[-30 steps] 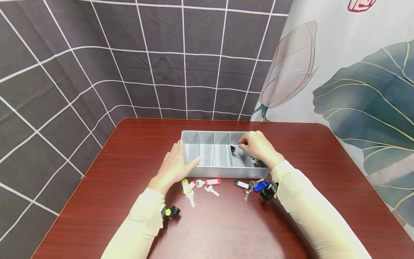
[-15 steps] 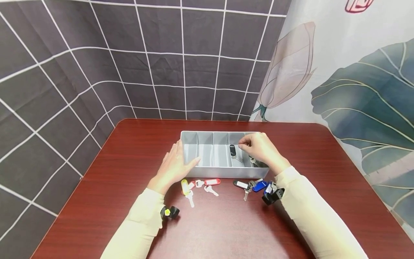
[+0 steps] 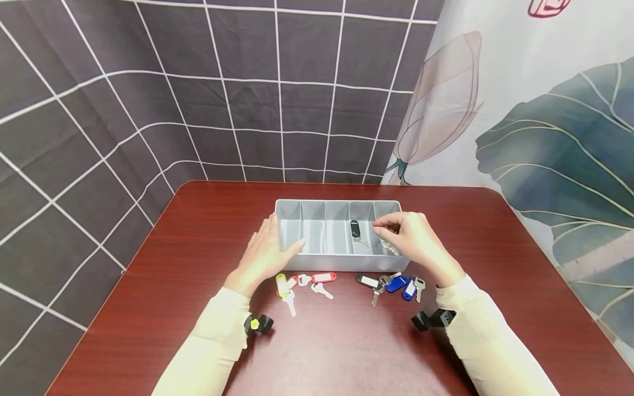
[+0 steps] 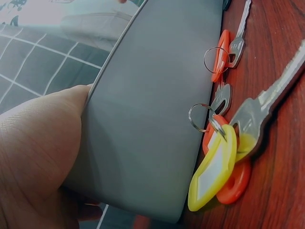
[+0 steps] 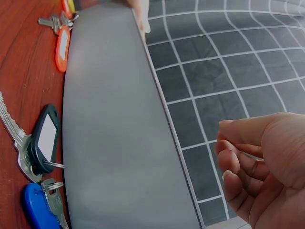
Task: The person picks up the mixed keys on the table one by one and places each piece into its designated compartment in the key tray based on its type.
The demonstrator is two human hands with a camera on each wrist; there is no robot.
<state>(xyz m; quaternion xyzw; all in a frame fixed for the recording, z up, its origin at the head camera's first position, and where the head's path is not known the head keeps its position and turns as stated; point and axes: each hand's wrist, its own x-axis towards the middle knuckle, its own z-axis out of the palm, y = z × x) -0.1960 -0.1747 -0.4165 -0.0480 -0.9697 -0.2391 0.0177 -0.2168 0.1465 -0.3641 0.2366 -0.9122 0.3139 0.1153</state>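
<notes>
A grey tray (image 3: 342,263) with several compartments in a row lies on the table. My left hand (image 3: 262,253) rests against its left end, fingers straight along the outside and thumb across the front rim. My right hand (image 3: 416,239) hovers over the right-end compartment; its fingers are loosely bent, with nothing visible between them in the right wrist view. A key with a black tag (image 3: 355,229) lies in the compartment second from the right. Partly hidden by the right hand, keys (image 3: 389,247) lie in the right-end compartment.
Before the tray lie keys with a yellow tag (image 3: 282,285), red tags (image 3: 323,278), a black tag (image 3: 367,281) and blue tags (image 3: 396,284). A dark grid-patterned curtain (image 3: 247,104) hangs behind the table (image 3: 223,203).
My right hand has drawn right and toward me, away from the black-tagged key, which now shows whole, as do the blue-tagged keys. The left hand has stayed at the tray.
</notes>
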